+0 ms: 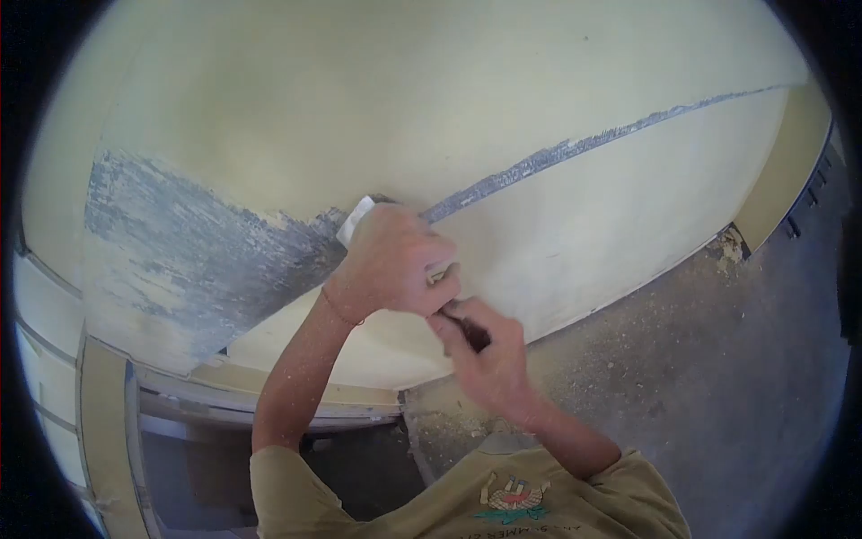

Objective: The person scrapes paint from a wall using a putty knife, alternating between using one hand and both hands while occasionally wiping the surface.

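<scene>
My left hand is closed round a scraper and pressed close to the wall. Only the pale, bright end of the scraper shows past my knuckles, with a dark edge by the wall; the rest is mostly hidden. Just below and to the right, my right hand has its fingers curled round what looks like the rear end of the same tool. Left of my hands, the wall has a wide rough grey-blue patch where the cream paint is off. A narrow grey-blue strip runs from my hands up to the right.
Pale flakes and dust lie on the grey floor along the wall's foot. A cream-framed opening with ledges is at the lower left. At the far right is a cream upright edge, with a damaged lower corner.
</scene>
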Tool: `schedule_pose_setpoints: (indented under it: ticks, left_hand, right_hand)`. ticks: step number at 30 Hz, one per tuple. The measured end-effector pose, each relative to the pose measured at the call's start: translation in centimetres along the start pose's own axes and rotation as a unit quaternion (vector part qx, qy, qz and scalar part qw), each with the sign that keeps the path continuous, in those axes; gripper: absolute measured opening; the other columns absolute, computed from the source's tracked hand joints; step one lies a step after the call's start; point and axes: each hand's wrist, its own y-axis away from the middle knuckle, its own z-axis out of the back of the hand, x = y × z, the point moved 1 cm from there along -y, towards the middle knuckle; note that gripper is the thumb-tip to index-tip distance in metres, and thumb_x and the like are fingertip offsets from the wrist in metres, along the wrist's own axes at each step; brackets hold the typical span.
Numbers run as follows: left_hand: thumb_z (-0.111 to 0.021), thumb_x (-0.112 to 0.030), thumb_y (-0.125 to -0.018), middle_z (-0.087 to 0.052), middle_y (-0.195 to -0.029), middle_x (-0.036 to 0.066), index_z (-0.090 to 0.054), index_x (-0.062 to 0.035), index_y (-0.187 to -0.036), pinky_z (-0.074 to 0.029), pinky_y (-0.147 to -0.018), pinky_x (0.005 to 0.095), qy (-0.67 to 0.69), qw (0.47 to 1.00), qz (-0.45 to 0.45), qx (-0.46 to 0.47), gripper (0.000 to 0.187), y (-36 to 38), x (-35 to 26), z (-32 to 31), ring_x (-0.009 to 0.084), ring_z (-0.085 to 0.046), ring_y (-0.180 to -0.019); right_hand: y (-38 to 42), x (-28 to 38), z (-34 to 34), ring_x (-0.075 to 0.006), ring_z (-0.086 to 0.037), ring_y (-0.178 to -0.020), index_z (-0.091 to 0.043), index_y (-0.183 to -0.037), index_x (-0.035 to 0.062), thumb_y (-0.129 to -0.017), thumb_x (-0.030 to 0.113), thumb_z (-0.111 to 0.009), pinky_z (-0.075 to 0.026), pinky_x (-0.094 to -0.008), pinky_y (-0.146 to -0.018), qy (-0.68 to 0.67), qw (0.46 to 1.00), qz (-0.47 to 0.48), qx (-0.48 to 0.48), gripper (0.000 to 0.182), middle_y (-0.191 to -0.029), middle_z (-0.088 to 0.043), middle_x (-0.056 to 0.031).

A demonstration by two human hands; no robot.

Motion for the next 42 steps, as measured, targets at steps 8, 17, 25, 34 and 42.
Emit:
schedule_pose_setpoints:
  ticks: [8, 17, 25, 34, 42]
  left_hand:
    - [-0.067, -0.024, -0.067, -0.047, -0.047, 0.009, -0.048, -0.0112, -0.05, -0.039, -0.048, 0.0419, -0.042, 0.999, -0.008, -0.011, 0.029, 0.2, -0.5, 0.3, 0.0319, -0.048, -0.045]
    - [-0.069, -0.014, -0.07, -0.042, -0.044, 0.006, -0.044, -0.0098, -0.05, -0.037, -0.047, 0.0406, -0.025, 0.997, 0.019, -0.074, 0.032, 0.8, -0.5, -0.6, 0.0294, -0.047, -0.043]
    - [-0.069, -0.024, -0.08, -0.053, -0.138, 0.014, -0.065, -0.008, -0.116, -0.032, -0.11, 0.0566, -0.098, 0.992, 0.001, -0.079, 0.04, 6.4, -1.9, -1.7, 0.0374, -0.046, -0.131]
    - [-0.053, -0.058, -0.091, 0.01, -0.157, 0.031, 0.003, 0.0071, -0.151, 0.007, -0.115, 0.0595, -0.247, 0.793, 0.419, -0.367, 0.105, 12.1, 2.1, -0.8, 0.0453, 0.013, -0.146]
    - [-0.062, -0.026, -0.092, -0.036, -0.149, 0.021, -0.058, -0.0025, -0.123, -0.016, -0.115, 0.0608, -0.019, 0.994, 0.094, -0.051, 0.04, 2.2, -4.1, -9.2, 0.0377, -0.031, -0.141]
  right_hand:
    - [0.8, -0.6, -0.5, -0.0038, -0.05, -0.06, -0.065, -0.095, -0.0028, -0.093, 0.006, -0.064, -0.041, -0.0223, -0.053, 0.004, 1.0, 0.002, -0.014, 0.009, -0.067, -0.059, -0.0017]
    - [0.2, -1.4, 0.5, -0.0057, -0.055, -0.068, -0.065, -0.106, -0.0047, -0.09, 0.005, -0.067, -0.048, -0.0247, -0.06, 0.042, 0.998, 0.025, 0.037, 0.019, -0.082, -0.071, -0.012]
    - [6.0, -3.5, 13.1, -0.0104, -0.05, -0.058, -0.069, -0.11, 0.0025, -0.089, 0.015, -0.07, -0.043, -0.0288, -0.054, 0.216, 0.958, -0.164, 0.089, 0.025, -0.068, -0.06, -0.0075]
    - [12.0, -6.1, 17.0, -0.0096, -0.06, -0.063, -0.069, -0.105, -0.0022, -0.087, 0.011, -0.068, -0.046, -0.0285, -0.054, 0.187, 0.927, -0.326, -0.02, 0.022, -0.072, -0.064, -0.0066]
    - [10.9, -6.2, 17.1, -0.0123, -0.061, -0.061, -0.067, -0.107, -0.0028, -0.087, 0.007, -0.067, -0.048, -0.0278, -0.053, 0.207, 0.933, -0.294, -0.014, 0.022, -0.077, -0.067, -0.0089]
